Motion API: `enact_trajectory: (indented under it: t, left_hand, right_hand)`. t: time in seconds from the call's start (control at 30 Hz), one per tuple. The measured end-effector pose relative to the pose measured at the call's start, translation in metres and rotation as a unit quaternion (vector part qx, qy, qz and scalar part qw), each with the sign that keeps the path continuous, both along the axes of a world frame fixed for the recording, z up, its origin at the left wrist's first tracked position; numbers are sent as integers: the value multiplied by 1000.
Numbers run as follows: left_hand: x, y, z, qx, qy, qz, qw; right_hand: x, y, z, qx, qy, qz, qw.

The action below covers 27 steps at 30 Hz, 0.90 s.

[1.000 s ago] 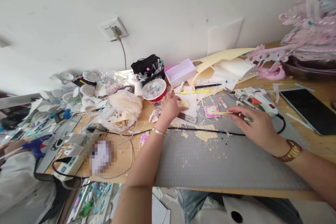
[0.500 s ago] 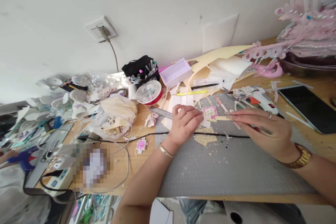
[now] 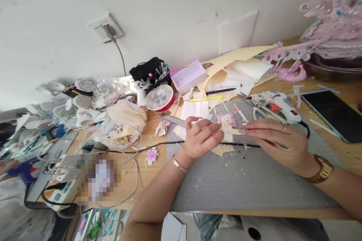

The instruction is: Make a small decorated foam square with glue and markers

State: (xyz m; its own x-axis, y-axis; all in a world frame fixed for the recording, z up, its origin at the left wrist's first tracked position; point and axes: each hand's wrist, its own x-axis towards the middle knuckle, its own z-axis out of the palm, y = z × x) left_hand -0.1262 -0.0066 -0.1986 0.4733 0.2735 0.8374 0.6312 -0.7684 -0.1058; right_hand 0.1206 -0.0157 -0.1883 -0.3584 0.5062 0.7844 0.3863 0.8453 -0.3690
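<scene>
My left hand (image 3: pixel 202 137) is closed, its fingertips at the left end of a narrow pale yellow strip (image 3: pixel 234 131). The fingers of my right hand (image 3: pixel 278 139) pinch the strip's right end. Part of something darker shows under the right palm, too hidden to name. Just behind the strip lies a small cream piece with a pink border (image 3: pixel 227 119). A cream sheet with drawn curves (image 3: pixel 222 148) lies below my left fingertips, partly covered. A pink pen-like stick (image 3: pixel 239 112) and pale scissors handles (image 3: pixel 261 115) are beyond my right hand.
A grey cutting mat (image 3: pixel 226 188) with scraps and a black cable lies beneath. A glue gun (image 3: pixel 285 107) and phone (image 3: pixel 332 115) sit right. Behind are a lilac box (image 3: pixel 189 77) and red spool (image 3: pixel 166 106). Another person's hand holds a blue glue gun (image 3: pixel 21 173) far left.
My right hand has moved slightly left with the strip, and my left hand slightly right. Their fingertips are closer together. The view has shifted a little.
</scene>
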Motion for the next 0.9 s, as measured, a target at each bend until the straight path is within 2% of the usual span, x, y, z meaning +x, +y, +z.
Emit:
enact_trajectory:
  t: [0.13, 0.4, 0.53, 0.67, 0.9]
  left_hand:
    - [-3, -2, 1, -20, 18, -16, 1000]
    - [-9, -3, -8, -97, 28, -14, 995]
    - [-7, -2, -4, -55, 41, 3, 998]
    - [-3, -2, 1, -15, 25, -3, 1000]
    - [5, 0, -3, -115, -36, 19, 992]
  right_hand:
    - [0, -1, 2, -9, -5, -4, 1000]
    - [0, 0, 2, -16, -10, -5, 1000]
    - [0, 0, 2, -5, -5, 0, 1000]
    - [-2, 0, -1, -23, 0, -28, 999]
    - [-2, 1, -4, -48, -1, -65, 997]
